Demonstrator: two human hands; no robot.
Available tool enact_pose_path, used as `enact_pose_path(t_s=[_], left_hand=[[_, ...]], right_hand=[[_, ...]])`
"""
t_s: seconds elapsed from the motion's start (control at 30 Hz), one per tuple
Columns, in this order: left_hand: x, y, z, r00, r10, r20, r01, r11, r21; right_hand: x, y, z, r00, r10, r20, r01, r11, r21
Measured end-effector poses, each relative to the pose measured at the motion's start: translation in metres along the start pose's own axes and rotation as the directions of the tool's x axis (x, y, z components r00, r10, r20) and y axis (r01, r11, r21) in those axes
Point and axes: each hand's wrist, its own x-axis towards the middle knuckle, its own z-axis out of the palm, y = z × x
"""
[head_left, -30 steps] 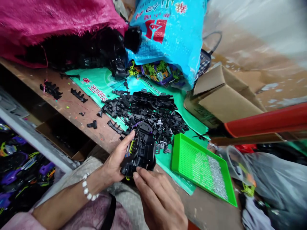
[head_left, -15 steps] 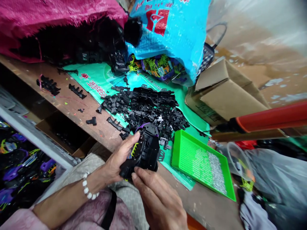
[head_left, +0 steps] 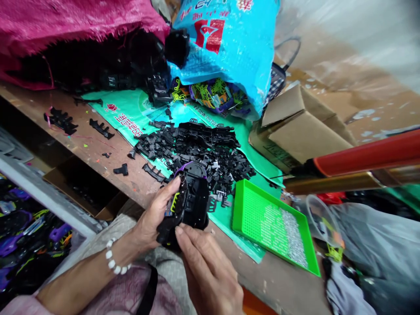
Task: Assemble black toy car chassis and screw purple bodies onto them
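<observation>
My left hand (head_left: pixel 157 214), with a white bead bracelet on its wrist, is closed around a toy car body (head_left: pixel 193 201). The body is black, with a purple rim at its far end and a yellow-green strip on its left side. My right hand (head_left: pixel 210 267) has its fingers pressed together on the near end of the body. What lies under those fingertips is hidden. Just beyond the car spreads a pile of small black plastic parts (head_left: pixel 210 157), with longer black pieces (head_left: pixel 208 135) behind it.
A green tray (head_left: pixel 241 210) of small silvery pieces stands at right. A red-handled tool (head_left: pixel 361 153) reaches in above it. Behind are a cardboard box (head_left: pixel 305 127), a blue sack (head_left: pixel 229 52) and a pink sack (head_left: pixel 82 26). An open box (head_left: pixel 85 188) sits below the table's left edge.
The whole view has shifted slightly, so most things sit a little further left. Both hands keep their hold on the toy car body, in nearly the same pose.
</observation>
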Motion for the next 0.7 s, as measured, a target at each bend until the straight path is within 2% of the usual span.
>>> enact_pose_path(t_s=[0.17,0.27,0.33,0.43,0.5,0.57,0.63,0.7], left_hand=[[-0.004,0.001,-0.004,0.999,0.046,0.011,-0.046,0.999,0.005],[-0.013,0.001,-0.005,0.985,0.164,-0.048,-0.160,0.984,0.083],[-0.019,0.001,-0.005,0.977,0.204,-0.067,-0.197,0.975,0.104],[-0.025,0.002,-0.002,0.975,0.198,-0.099,-0.190,0.978,0.085],[-0.026,0.002,-0.001,0.972,0.198,-0.122,-0.187,0.978,0.094],[-0.027,0.003,-0.001,0.980,0.147,-0.135,-0.133,0.985,0.109],[-0.027,0.003,0.000,0.990,0.052,-0.129,-0.037,0.993,0.114],[-0.026,0.003,0.000,0.990,0.015,-0.143,-0.001,0.995,0.100]], right_hand=[[-0.001,-0.012,0.004,0.996,-0.080,0.031,0.084,0.985,-0.148],[0.000,-0.016,0.004,0.990,-0.134,-0.049,0.120,0.968,-0.223],[-0.001,-0.017,0.003,0.984,-0.176,-0.039,0.163,0.961,-0.223],[-0.005,-0.020,0.006,0.990,-0.141,-0.030,0.132,0.971,-0.199],[-0.008,-0.023,0.011,0.993,-0.063,-0.102,0.044,0.984,-0.175],[-0.009,-0.027,0.014,0.987,-0.006,-0.162,-0.017,0.990,-0.139],[-0.007,-0.029,0.013,0.991,0.016,-0.136,-0.033,0.992,-0.118],[-0.002,-0.029,0.005,0.998,0.009,-0.066,-0.017,0.992,-0.125]])
